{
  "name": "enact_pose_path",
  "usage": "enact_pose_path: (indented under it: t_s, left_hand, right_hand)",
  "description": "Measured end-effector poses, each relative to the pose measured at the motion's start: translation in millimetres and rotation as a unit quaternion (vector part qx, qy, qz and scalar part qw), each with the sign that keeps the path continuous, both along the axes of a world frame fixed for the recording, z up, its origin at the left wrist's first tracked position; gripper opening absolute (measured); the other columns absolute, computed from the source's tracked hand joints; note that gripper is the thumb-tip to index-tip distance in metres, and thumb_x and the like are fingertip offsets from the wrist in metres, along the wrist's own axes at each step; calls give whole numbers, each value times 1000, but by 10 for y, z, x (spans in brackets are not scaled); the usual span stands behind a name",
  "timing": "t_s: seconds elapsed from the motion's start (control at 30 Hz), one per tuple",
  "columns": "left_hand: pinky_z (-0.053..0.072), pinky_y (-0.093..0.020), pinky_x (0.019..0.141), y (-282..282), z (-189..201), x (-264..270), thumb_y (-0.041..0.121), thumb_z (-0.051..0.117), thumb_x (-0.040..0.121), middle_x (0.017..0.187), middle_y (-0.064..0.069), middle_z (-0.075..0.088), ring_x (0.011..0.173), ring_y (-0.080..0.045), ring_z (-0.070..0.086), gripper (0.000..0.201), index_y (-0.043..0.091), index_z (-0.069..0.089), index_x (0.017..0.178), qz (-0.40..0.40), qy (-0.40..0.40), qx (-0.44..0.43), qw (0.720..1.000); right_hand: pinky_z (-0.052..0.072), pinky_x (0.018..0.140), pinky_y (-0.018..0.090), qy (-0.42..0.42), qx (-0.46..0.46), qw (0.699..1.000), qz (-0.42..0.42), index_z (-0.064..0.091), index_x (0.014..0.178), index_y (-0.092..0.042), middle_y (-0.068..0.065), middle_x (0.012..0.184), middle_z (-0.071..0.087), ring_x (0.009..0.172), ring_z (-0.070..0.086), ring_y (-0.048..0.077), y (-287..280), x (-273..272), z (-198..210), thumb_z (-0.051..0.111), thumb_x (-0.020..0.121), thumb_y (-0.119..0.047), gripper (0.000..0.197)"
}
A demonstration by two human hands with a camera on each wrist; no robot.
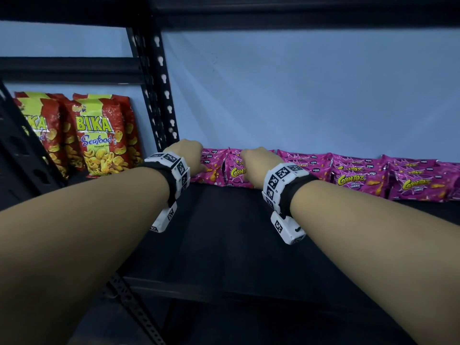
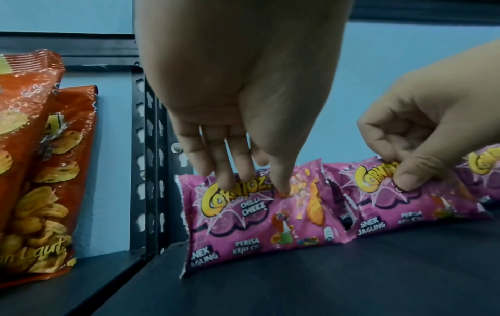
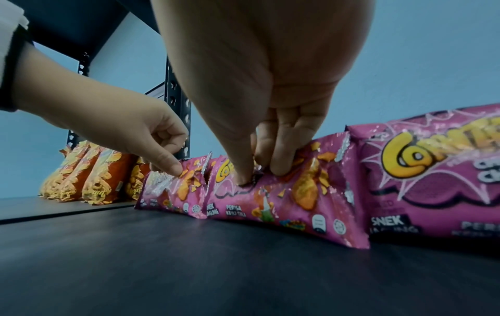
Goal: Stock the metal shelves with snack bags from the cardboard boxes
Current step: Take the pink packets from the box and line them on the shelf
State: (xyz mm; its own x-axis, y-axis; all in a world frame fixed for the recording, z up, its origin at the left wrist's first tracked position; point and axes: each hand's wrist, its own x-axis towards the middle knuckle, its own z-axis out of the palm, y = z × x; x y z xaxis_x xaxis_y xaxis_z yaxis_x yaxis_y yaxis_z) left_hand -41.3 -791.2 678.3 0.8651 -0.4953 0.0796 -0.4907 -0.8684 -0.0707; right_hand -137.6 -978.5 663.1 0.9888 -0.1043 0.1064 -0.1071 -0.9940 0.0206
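Both hands sit at 12 o'clock, right on the pink row. Left hand [image 2: 243,107] pinches the end Corntoz bag [image 2: 259,216]; right hand [image 3: 270,96] pinches its neighbour [image 3: 284,192] at 3 o'clock, row running 9-to-3.

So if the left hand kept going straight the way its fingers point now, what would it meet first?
The left hand already touches the leftmost pink Cornitoz bag. Going on, it would likely press that bag toward the blue wall close behind; the gap between them is unclear.
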Motion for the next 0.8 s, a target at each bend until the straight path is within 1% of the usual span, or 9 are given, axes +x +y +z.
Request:
enact_pose_path:
  t_s: [0.07, 0.13, 0.2, 0.3, 0.37, 0.5, 0.63, 0.73, 0.8]
  left_hand:
    - [60, -42, 72, -4, -6, -113, 50, 70, 91, 85, -6, 66, 77, -24, 64, 39, 13, 59, 87, -3, 8, -13, 1000]
    - [59, -41, 74, -18, -3, -274, 53, 66, 93, 85, -6, 68, 78, -25, 65, 41, 13, 62, 87, -5, 10, -40, 999]
    - [55, -36, 73, -12, -6, -486, 54, 65, 94, 82, -3, 65, 80, -23, 64, 40, 16, 60, 83, -16, 22, -70, 997]
    - [44, -31, 68, 88, -50, -903, 51, 70, 90, 79, 5, 59, 77, -16, 58, 33, 24, 55, 79, -20, 40, -96, 994]
    - [45, -31, 67, 186, -119, -1227, 50, 72, 89, 80, 6, 61, 77, -13, 58, 30, 24, 58, 81, -2, 52, -105, 993]
    - [50, -32, 67, 357, -318, -1866, 54, 71, 88, 81, 8, 64, 77, -9, 61, 30, 27, 61, 82, 44, 76, -128, 988]
    - [48, -33, 64, 443, -531, -2475, 55, 67, 90, 76, 10, 62, 74, -10, 59, 31, 28, 58, 77, 61, 61, -158, 984]
    - [52, -35, 64, 479, -761, -2919, 52, 66, 90, 71, 10, 61, 70, -10, 58, 30, 29, 54, 75, 51, 47, -181, 981]
    - [52, -34, 63, 487, -976, -3179, 50, 66, 90, 69, 10, 61, 69, -8, 58, 29, 28, 54, 75, 44, 50, -191, 979]
  right_hand:
    - [49, 60, 34, 6, -2, 1000, 10, 56, 99, -14, 8, 93, 62, 76, 62, 26, -2, -137, 20, 66, 92, -9, 13]
    - [49, 65, 36, 13, -4, 1000, 26, 58, 103, -15, 6, 98, 63, 86, 63, 28, 23, -332, 40, 70, 89, -12, 19]
    - [50, 68, 37, 22, 1, 999, 40, 59, 104, -16, 5, 101, 63, 91, 63, 29, 74, -567, 52, 74, 87, -18, 23]
    - [56, 77, 42, 31, 47, 997, 57, 61, 105, -18, 3, 105, 63, 94, 63, 28, 147, -964, 40, 77, 86, -29, 27]
    - [56, 81, 43, 39, 80, 993, 71, 61, 105, -19, 2, 106, 63, 96, 63, 26, 166, -1237, -2, 76, 87, -34, 28]
    - [52, 75, 38, 45, 157, 983, 83, 60, 101, -23, -2, 103, 59, 95, 61, 23, 181, -1703, -139, 73, 89, -42, 26]
    - [47, 68, 34, 35, 207, 972, 107, 59, 99, -26, -4, 101, 59, 90, 62, 20, 200, -2154, -273, 73, 90, -46, 25]
    - [51, 65, 34, 0, 251, 959, 132, 59, 90, -28, -8, 86, 64, 80, 64, 17, 242, -2549, -449, 71, 90, -45, 21]
    - [53, 63, 34, -8, 286, 948, 137, 59, 85, -27, -8, 77, 65, 73, 63, 13, 271, -2794, -660, 70, 90, -44, 21]
